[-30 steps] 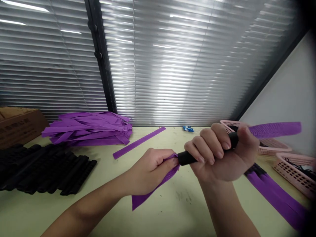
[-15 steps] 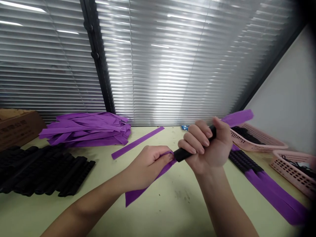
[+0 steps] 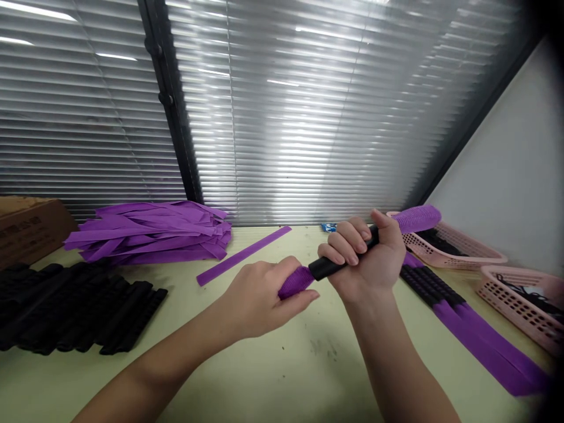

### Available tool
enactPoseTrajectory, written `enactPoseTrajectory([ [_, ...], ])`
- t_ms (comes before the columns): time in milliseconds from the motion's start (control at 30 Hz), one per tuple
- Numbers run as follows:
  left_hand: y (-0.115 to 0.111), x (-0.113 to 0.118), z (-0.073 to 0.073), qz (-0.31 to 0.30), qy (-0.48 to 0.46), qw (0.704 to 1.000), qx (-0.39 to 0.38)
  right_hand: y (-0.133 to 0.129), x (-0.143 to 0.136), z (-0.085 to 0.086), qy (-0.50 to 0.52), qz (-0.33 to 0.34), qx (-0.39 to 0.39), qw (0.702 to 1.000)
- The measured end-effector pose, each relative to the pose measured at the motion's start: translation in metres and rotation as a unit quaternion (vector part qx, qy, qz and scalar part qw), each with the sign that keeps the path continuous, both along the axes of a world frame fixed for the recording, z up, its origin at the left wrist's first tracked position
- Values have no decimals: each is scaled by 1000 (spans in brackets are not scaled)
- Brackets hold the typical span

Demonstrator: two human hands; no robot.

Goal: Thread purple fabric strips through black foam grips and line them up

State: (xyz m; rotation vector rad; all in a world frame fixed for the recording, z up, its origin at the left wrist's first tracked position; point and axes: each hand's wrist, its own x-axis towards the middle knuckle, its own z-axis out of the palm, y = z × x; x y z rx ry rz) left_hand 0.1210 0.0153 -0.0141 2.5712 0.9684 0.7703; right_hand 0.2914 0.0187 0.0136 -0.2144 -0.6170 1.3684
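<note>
Hands [image 3: 259, 299] around purple strap [image 3: 296, 282] and black tube [image 3: 326, 267]; loose strip [image 3: 244, 255] nearby

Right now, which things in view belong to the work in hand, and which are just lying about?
Likely in the work:
- black tube, gripped by the right hand
- purple fabric at both its ends, left hand holding one
- heaped flat purple strips
- piled ridged black tubes
- black-and-purple pieces

Apparently lying about:
- small blue packet
- brown cardboard box
- pink perforated baskets, role unclear
</note>
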Motion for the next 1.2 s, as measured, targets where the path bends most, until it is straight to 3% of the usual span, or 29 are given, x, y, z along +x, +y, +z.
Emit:
enactPoseTrajectory([
  [267, 1, 2, -2, -17, -8, 997, 80, -4, -4, 0, -19, -55, 34, 998],
  [600, 0, 2, -6, -9, -11, 997, 71, -7, -20, -2, -18, -80, 42, 996],
  [900, -5, -2, 2, 29, -16, 999, -41, -11, -10, 4, -27, -110, 61, 992],
  [1200, -4, 1, -3, 20, 26, 999, 30, -11, -16, 1, -37, -99, 88, 991],
])
